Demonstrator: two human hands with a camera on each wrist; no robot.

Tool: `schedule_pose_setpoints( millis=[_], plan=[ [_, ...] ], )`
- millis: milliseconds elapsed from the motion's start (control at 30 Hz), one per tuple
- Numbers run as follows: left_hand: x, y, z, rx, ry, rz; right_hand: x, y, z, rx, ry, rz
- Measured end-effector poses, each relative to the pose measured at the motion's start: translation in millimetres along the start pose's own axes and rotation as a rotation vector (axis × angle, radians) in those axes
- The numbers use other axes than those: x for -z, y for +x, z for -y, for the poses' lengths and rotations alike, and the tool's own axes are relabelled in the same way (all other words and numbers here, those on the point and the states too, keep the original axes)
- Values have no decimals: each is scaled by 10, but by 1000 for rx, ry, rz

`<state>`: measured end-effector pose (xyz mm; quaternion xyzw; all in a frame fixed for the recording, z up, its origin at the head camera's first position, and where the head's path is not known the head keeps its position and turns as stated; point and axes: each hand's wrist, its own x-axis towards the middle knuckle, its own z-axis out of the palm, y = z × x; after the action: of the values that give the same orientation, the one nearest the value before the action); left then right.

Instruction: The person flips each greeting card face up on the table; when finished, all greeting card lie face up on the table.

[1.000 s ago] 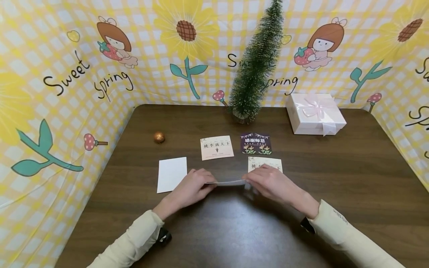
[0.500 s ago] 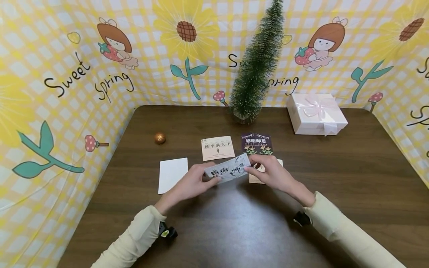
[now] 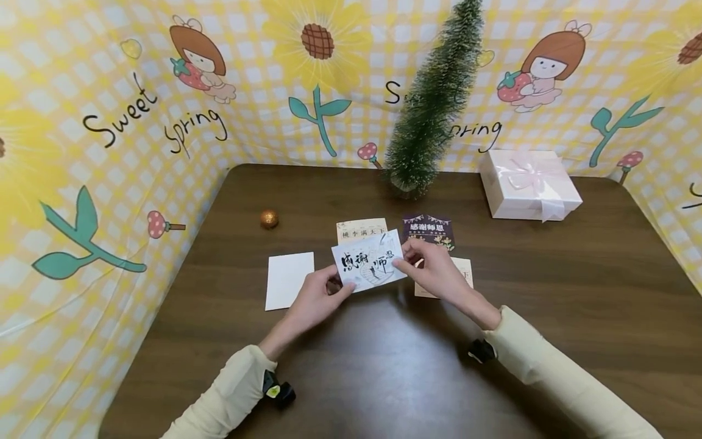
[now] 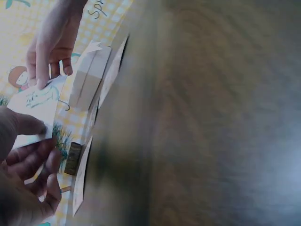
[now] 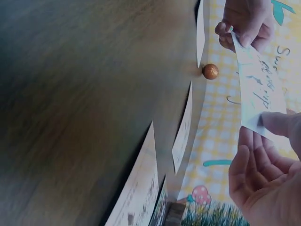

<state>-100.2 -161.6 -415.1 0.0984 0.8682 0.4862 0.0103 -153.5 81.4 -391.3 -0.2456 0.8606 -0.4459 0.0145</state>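
Observation:
Both hands hold up a white card with black brush lettering (image 3: 369, 264), tilted toward the head camera above the brown table (image 3: 548, 292). My left hand (image 3: 323, 291) pinches its lower left corner, and my right hand (image 3: 422, 262) pinches its right edge. The card (image 4: 35, 106) shows in the left wrist view between the left hand (image 4: 26, 155) and the right hand (image 4: 49, 47). In the right wrist view the card (image 5: 258, 87) runs from the right hand (image 5: 268, 160) to the left hand (image 5: 244, 23).
On the table lie a blank white card (image 3: 289, 280), a cream card (image 3: 359, 230), a dark purple card (image 3: 429, 228) and a beige card (image 3: 459, 274) partly under my right hand. A small gold ball (image 3: 269, 217), a miniature tree (image 3: 433, 103) and a white gift box (image 3: 529, 185) stand farther back.
The card was held low and edge-on near the table; both hands have raised it and tipped its lettered face up toward the camera.

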Motion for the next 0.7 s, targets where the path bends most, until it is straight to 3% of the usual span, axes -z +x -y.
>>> schedule_pose_setpoints(
  millis=[167,467,700],
  plan=[
    [-3,-43,39,38,142,-23,-59,36,-11,-68,-39,76],
    [-27,-92,99,99,452,58,-145,71,-61,-138,-141,272],
    [-26,-124,115,126,543,103,-206,84,-70,-199,-237,383]
  ],
)
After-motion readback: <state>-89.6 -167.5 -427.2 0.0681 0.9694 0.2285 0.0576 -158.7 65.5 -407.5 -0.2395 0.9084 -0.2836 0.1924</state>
